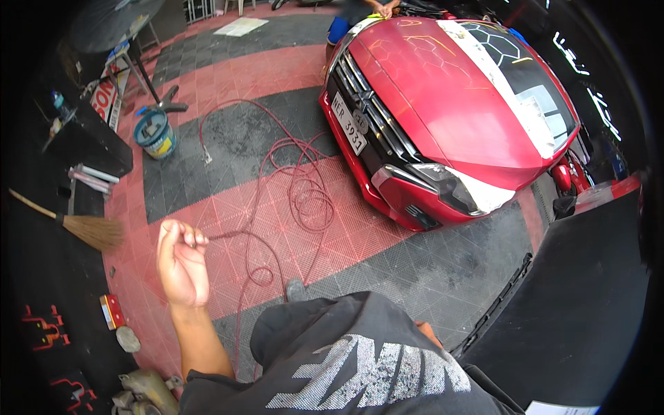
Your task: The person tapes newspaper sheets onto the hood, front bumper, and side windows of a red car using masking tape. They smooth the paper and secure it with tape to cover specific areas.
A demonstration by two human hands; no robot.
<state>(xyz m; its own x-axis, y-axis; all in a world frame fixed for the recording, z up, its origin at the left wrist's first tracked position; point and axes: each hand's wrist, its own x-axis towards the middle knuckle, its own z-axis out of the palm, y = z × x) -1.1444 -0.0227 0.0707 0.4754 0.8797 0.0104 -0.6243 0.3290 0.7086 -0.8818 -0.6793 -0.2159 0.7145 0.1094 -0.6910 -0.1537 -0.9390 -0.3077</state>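
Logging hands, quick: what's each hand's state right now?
Left hand: fingers curled, red hose by the fingertips; whether gripped cannot be told.
Right hand: out of view.

A blue bucket [164,147] is standing on the red and black floor [183,185], and a pale flat sheet [241,26] is lying farther back. Up in the left corner, a dark round table [114,26] is standing on thin legs, and below it a straw broom [93,232] is pointing its brown bristles to the right. Lower down, a small red and yellow box [113,312] is sitting near a round, pale thing [128,339].
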